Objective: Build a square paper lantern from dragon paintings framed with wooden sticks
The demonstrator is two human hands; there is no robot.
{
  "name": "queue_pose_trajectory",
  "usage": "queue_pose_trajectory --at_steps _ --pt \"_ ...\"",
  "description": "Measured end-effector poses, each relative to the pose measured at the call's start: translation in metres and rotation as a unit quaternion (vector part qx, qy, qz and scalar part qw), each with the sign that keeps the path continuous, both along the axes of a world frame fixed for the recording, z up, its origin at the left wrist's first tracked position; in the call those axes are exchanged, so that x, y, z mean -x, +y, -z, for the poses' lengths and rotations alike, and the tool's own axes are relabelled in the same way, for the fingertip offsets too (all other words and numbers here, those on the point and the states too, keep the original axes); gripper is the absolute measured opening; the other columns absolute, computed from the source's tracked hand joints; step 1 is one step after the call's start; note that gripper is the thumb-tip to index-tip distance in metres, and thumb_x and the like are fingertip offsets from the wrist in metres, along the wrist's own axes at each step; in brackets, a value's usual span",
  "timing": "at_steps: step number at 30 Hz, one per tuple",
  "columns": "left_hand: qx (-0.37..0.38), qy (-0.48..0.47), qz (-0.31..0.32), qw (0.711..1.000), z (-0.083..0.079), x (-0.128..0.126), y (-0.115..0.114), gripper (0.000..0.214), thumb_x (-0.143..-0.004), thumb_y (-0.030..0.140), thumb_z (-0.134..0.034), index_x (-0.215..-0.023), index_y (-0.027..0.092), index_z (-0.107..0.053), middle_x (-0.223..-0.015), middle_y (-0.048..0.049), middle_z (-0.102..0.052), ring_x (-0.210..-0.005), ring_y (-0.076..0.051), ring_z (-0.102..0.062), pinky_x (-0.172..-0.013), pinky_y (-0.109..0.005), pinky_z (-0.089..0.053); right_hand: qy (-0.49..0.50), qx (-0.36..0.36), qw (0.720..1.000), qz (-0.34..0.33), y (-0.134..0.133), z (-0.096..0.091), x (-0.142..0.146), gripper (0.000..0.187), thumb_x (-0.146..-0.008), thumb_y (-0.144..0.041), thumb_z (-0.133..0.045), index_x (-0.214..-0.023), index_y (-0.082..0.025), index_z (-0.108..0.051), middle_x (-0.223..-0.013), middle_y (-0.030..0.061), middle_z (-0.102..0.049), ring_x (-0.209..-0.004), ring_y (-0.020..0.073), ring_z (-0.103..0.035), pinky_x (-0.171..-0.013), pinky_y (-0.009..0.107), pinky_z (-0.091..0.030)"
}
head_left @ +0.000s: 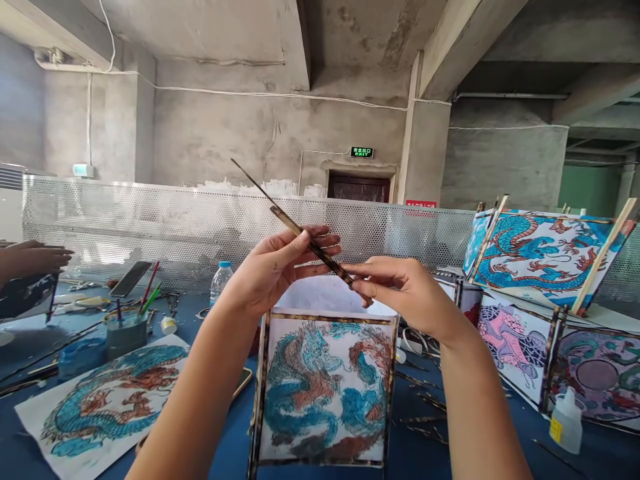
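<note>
Raised at chest height, my left hand (pixel 280 267) and my right hand (pixel 400 290) both pinch thin mottled bamboo sticks (pixel 300 232) that slant up to the left. The left thumb and fingers press the sticks' middle. The right fingertips close on their lower end. Below the hands stands a lantern frame (pixel 325 390) of bamboo strips with a painted panel of blue and brown dragons facing me.
A loose dragon painting (pixel 107 403) lies on the blue table at left, beside a jar of brushes (pixel 125 330), a water bottle (pixel 221 280) and a phone (pixel 131 278). Finished dragon lanterns (pixel 545 253) stack at right, with a glue bottle (pixel 567 421). Another person's hand (pixel 35 260) reaches in at far left.
</note>
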State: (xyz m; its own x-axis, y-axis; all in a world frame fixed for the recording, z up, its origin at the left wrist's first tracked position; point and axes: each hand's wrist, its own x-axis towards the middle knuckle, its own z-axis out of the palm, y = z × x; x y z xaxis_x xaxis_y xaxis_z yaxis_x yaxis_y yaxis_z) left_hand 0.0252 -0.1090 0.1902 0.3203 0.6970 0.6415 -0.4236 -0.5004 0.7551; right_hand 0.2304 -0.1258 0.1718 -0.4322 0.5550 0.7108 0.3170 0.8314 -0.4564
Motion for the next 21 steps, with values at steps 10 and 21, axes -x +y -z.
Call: queue_pose_trajectory --at_steps 10,21 --pt "0.014 0.006 -0.003 1.0 -0.0009 -0.0003 -0.0026 0.029 -0.087 0.023 -0.05 -0.109 0.01 -0.062 -0.109 -0.0166 -0.065 -0.103 -0.027 -0.061 -0.085 -0.038 -0.052 0.01 -0.002 1.0 0.004 0.0024 0.0003 -0.0007 0.03 -0.079 -0.03 -0.063 -0.109 -0.027 -0.066 -0.083 0.0023 -0.06 -0.062 0.0106 -0.056 -0.057 0.024 -0.046" --pt "-0.023 0.042 0.019 0.999 -0.0015 0.0057 -0.0029 0.035 -0.083 0.024 -0.056 -0.116 0.012 -0.059 -0.113 -0.0166 -0.063 -0.109 -0.03 -0.056 -0.095 -0.045 -0.045 -0.001 0.003 1.0 -0.014 0.0066 0.0012 -0.0033 0.031 -0.082 -0.028 -0.058 -0.113 -0.027 -0.063 -0.079 0.0023 -0.057 -0.066 0.0112 -0.055 -0.064 0.027 -0.047"
